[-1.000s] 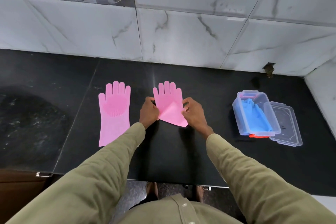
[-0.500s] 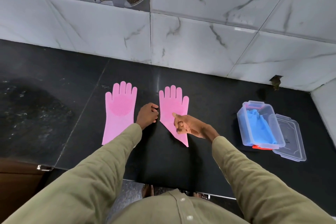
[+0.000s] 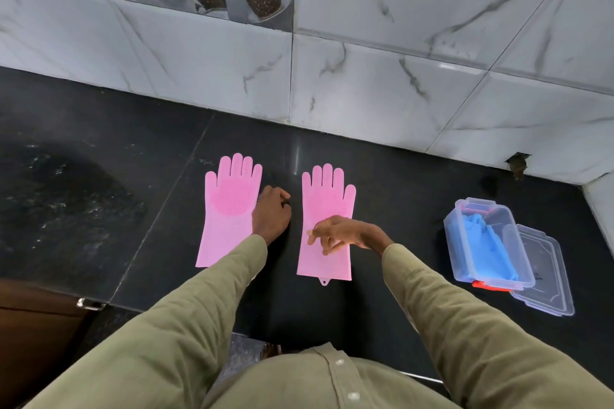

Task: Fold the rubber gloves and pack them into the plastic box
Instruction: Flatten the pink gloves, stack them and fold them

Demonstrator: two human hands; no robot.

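Two pink rubber gloves lie flat on the black counter, fingers toward the wall. The left glove point(image 3: 229, 209) shows a bristled palm. The right glove point(image 3: 327, 199) lies unfolded, with a small tab at its cuff. My left hand point(image 3: 270, 212) rests on the counter between the gloves, fingers curled into a fist, holding nothing. My right hand point(image 3: 335, 232) is over the middle of the right glove with loosely bent fingers, gripping nothing. At the right stands the clear plastic box point(image 3: 521, 252), open, with blue gloves point(image 3: 481, 242) inside.
The box's clear lid point(image 3: 548, 279) lies against its right side, and something orange-red point(image 3: 490, 285) shows under the box's near end. A marble-tiled wall runs behind the counter and turns a corner at the far right. A brown cabinet sits at lower left.
The right glove's cuff was folded up diagonally; it now lies flat. Both hands let go of it: the left drew back between the gloves, the right moved over the glove's middle.
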